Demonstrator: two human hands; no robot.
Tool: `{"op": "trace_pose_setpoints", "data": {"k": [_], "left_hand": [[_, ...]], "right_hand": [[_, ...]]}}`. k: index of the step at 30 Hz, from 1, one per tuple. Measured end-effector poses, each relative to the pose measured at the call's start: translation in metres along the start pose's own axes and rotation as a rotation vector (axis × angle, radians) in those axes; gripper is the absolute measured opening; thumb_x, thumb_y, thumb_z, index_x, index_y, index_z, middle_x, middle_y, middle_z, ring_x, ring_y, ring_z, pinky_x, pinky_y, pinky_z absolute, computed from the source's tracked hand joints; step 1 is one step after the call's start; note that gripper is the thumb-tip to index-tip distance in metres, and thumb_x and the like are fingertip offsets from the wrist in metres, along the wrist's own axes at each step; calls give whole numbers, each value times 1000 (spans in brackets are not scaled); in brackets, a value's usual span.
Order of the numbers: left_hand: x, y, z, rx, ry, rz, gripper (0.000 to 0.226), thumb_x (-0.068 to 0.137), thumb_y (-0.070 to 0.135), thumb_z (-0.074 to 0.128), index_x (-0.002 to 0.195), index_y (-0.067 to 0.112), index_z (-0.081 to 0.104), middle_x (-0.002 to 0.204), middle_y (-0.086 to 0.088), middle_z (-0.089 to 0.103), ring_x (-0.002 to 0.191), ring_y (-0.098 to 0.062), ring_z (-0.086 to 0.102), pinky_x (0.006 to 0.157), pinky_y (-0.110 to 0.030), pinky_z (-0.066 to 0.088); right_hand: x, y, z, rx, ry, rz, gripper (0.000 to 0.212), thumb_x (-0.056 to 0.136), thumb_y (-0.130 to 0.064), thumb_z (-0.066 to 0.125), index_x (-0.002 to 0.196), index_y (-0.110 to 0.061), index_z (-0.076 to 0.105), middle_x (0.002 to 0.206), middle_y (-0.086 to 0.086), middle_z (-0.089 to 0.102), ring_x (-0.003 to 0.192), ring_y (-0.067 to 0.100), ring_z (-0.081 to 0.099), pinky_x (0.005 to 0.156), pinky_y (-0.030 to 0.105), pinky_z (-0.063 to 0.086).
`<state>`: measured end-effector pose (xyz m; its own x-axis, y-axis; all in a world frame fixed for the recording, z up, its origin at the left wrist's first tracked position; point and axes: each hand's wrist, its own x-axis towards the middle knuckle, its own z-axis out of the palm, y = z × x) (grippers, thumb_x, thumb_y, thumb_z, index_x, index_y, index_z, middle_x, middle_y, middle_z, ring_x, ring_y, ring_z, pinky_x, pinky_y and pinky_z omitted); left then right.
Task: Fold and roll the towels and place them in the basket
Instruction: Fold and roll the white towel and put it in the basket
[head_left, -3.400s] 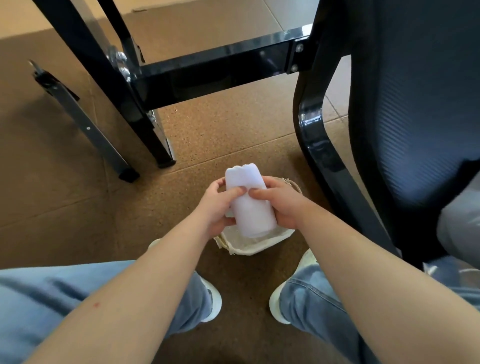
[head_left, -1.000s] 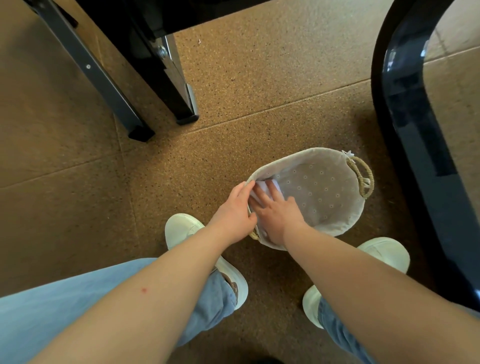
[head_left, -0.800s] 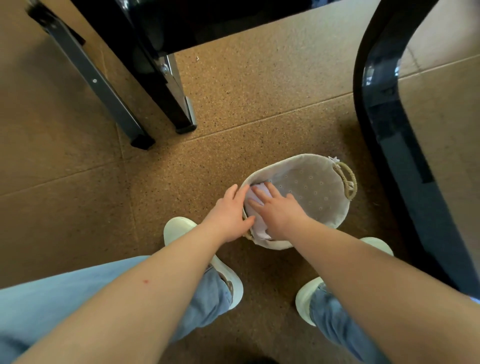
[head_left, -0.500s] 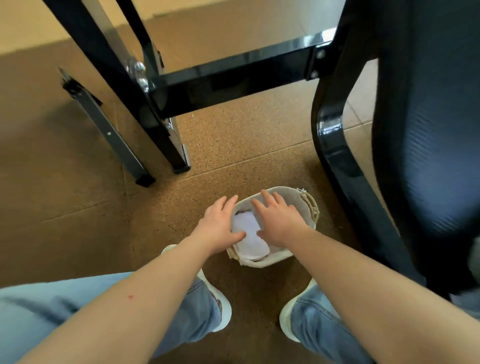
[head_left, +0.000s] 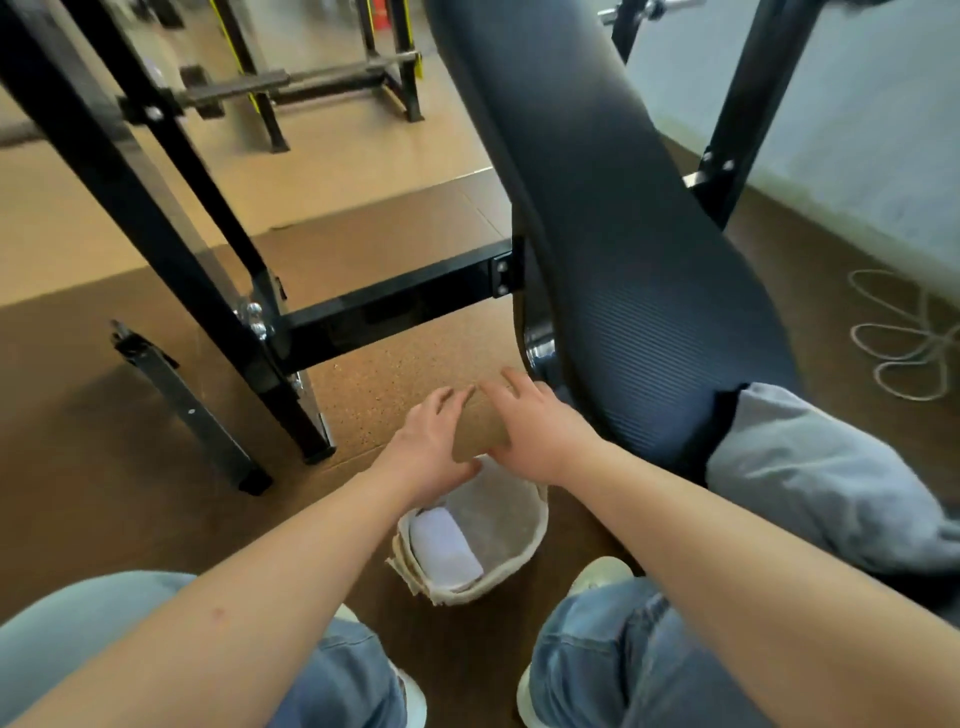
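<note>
The left hand (head_left: 430, 442) and right hand (head_left: 541, 431) hover side by side above the small cream fabric-lined basket (head_left: 531, 543), fingers loosely spread, apparently holding nothing, though blur softens them. The rolled white towel (head_left: 444, 546) lies inside, against the basket's left wall.

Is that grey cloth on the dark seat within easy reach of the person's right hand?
Probably yes. The right hand is open and empty near the basket, and the grey cloth lies uncovered on the dark seat just beside that forearm, with nothing between them.
</note>
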<state>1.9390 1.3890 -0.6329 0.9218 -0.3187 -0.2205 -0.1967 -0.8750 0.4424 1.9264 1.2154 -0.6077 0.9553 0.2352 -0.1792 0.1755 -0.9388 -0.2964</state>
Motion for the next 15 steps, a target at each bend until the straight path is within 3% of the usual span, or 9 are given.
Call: {"op": "trace_pose_setpoints", "data": {"k": [4,9,15], "left_hand": [[5,48,-6,7,62,83,96,87,43,78,162,33,19,168,3,18,154,-23,22,120,-44,35],[14,104,-7,-17,127,225,88,89,43,76,159,35,23,161,5,29,148,-19,31,115,-39,39],[25,161,-1,-39,44,419,81,91,40,74,158,34,28,157,5,36,143,-20,38,114,-39,44]], "right_hand": [[-28,22,-36,-25,51,63,85,94,-37,70,161,-34,18,170,5,13,153,35,23,114,53,43],[-60,50,-77,-46,99,178,84,96,-40,68,162,-33,17,171,4,13,155,33,21,118,52,37],[-98,96,-103,-59,108,361,81,97,-42,63,162,-32,16,171,4,14,156,31,17,119,55,33]]}}
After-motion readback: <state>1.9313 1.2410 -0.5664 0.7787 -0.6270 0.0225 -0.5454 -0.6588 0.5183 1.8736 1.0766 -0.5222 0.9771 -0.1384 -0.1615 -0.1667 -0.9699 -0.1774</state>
